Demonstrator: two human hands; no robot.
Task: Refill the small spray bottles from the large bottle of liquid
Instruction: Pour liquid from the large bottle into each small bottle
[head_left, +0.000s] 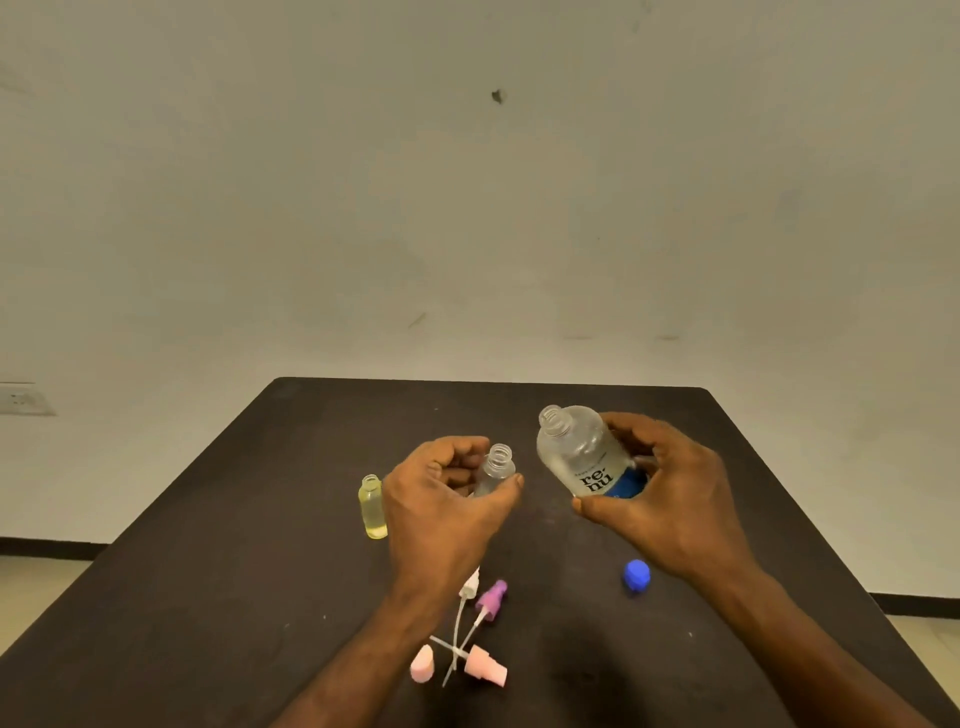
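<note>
Gripping the uncapped large bottle (584, 454) w/ right hand (670, 493), fingers curled round its labelled body at table centre, tilted toward 10 o'clock; left hand (441, 493) pinches clear small bottle (496, 470) — both prob. light, slick plastic, squeezable, so hold mid-body.

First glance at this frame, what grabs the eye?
The two hands at the middle of the dark table: the right hand grips the large bottle, uncapped and tilted toward the small clear bottle held by the left hand. Next, the blue cap near the right wrist, the pink and purple spray heads between the forearms, and a yellowish bottle left of the left hand.
</note>
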